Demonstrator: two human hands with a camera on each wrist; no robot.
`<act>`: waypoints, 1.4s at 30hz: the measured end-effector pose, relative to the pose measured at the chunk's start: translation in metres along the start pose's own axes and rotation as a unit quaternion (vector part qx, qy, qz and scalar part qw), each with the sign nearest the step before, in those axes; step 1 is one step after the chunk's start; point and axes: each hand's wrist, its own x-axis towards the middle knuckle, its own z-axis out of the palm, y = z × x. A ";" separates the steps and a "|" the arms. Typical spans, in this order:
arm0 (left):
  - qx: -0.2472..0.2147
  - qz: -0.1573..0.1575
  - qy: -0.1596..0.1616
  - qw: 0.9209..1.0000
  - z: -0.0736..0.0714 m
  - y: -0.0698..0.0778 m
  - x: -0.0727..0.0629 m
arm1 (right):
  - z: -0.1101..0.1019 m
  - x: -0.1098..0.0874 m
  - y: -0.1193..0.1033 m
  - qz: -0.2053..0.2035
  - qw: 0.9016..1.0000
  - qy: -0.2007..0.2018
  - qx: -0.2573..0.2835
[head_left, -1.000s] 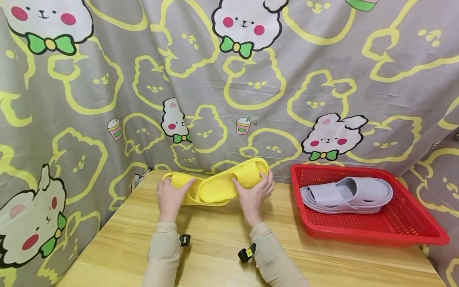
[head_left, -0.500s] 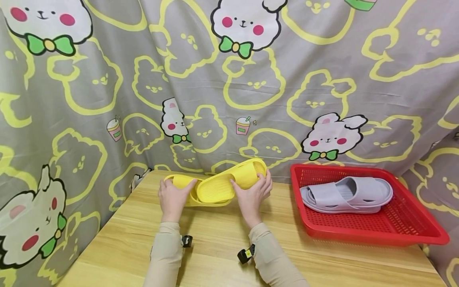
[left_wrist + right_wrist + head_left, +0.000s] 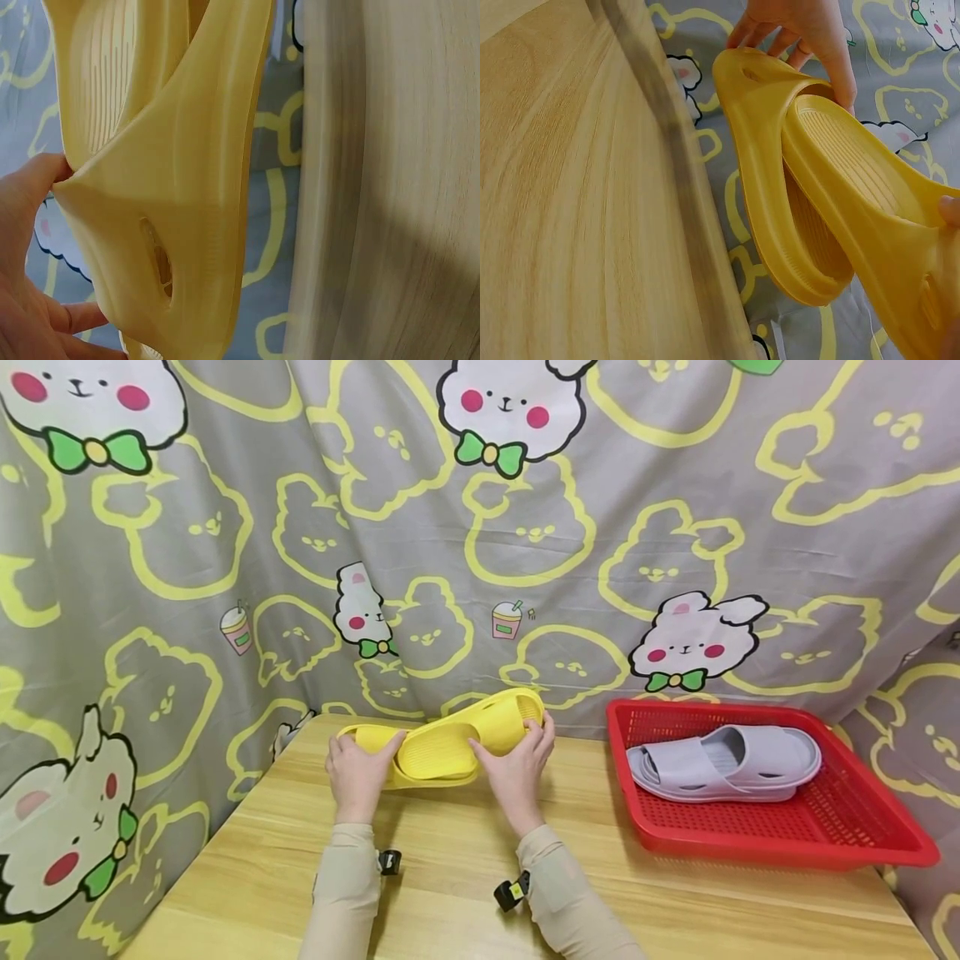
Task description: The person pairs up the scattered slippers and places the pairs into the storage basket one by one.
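Two yellow slide slippers are held together above the table. My left hand [image 3: 356, 777] grips the left slipper [image 3: 373, 740] at its strap, thumb on the strap's opening edge and fingers round the far side. My right hand [image 3: 517, 768] holds the right slipper [image 3: 438, 752] by its strap, toe end raised to the right. The heel of the right slipper lies over the left slipper's footbed, reaching its strap opening in the right wrist view, where its ribbed insole [image 3: 847, 154] shows. Up close in the left wrist view is the left slipper's strap [image 3: 187, 217], with a slot.
To the right stands a red perforated basket [image 3: 840, 827] holding a pair of grey slippers [image 3: 772, 768], one nested in the other. The wooden table [image 3: 442, 885] runs back to a patterned grey curtain [image 3: 540, 552]. Each wrist carries a small black camera.
My right hand has shifted left with the right slipper, bringing its heel further over the left slipper towards the strap. My left hand has barely moved, and the basket is unchanged.
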 end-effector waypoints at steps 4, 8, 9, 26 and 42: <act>0.005 -0.005 -0.001 1.000 -0.001 0.000 0.001 | 0.000 0.000 -0.001 -0.009 1.000 -0.008 0.010; 0.006 -0.011 -0.006 1.000 -0.003 -0.001 0.002 | -0.001 0.001 -0.002 -0.011 0.999 -0.022 0.029; 0.005 -0.012 -0.007 1.000 -0.003 -0.001 0.003 | -0.002 0.001 -0.002 -0.011 0.999 -0.025 0.033; 0.006 -0.024 0.008 1.000 -0.014 -0.013 0.010 | -0.018 0.019 -0.003 -0.074 0.981 -0.177 -0.034; 0.010 -0.032 0.010 0.999 -0.018 -0.014 0.009 | -0.026 0.024 0.010 -0.215 0.941 -0.222 -0.140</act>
